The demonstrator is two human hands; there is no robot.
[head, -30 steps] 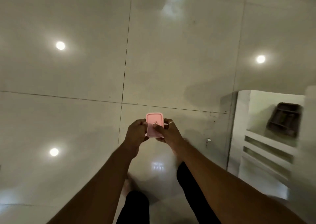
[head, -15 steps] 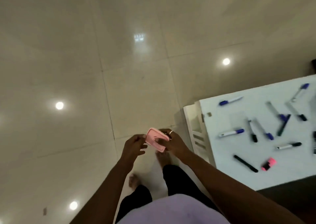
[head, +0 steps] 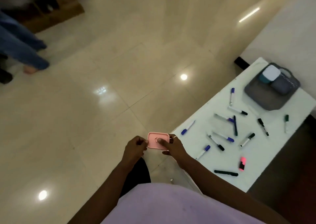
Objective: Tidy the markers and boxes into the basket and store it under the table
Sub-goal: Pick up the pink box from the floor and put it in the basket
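Observation:
I hold a small pink box in front of me above the floor. My right hand grips its right side with the thumb on the lid, and my left hand pinches its left edge. To my right stands a white table strewn with several markers and a pink highlighter. At the table's far end sits a grey basket holding a white-lidded teal box and a grey box.
Glossy beige floor tiles spread ahead and to the left. Another person's blue-trousered legs stand at the far left beside a wooden unit. A white wall rises behind the table.
The view swung right and up, bringing the whole table and the basket into sight. Both hands keep hold of the pink box, now level beside the table's near corner.

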